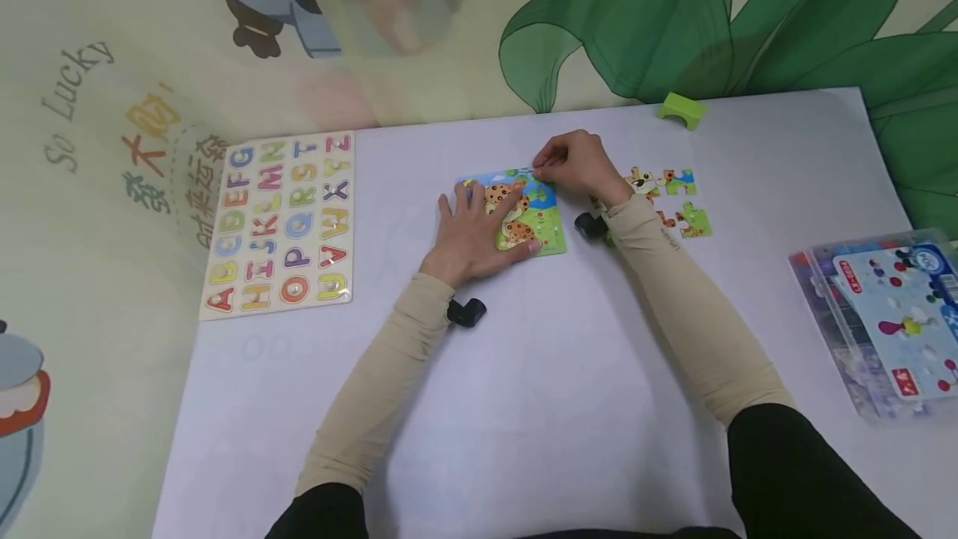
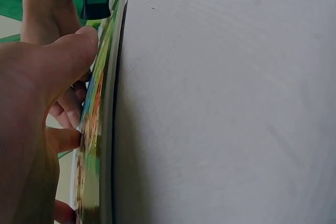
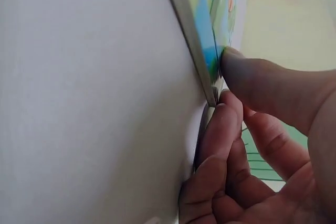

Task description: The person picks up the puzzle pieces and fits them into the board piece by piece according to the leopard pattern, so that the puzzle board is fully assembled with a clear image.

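A small jigsaw puzzle [image 1: 550, 219] with spotted animals on green and blue lies flat in the middle of the table. My left hand [image 1: 473, 235] rests on its left part with the fingers spread, covering some of the picture. In the left wrist view, the thumb [image 2: 79, 45] reaches along the puzzle's near side. At the far right corner of the puzzle, my right hand [image 1: 575, 163] pinches the edge. The right wrist view shows its thumb [image 3: 247, 74] on the top face and curled fingers [image 3: 220, 129] against the corner's side.
Loose puzzle pieces [image 1: 692, 220] lie right of the puzzle, partly behind my right forearm. An alphabet board [image 1: 279, 223] stands at the left, a green arch block [image 1: 683, 110] at the back edge, and a clear box with a printed card [image 1: 898, 323] at the right.
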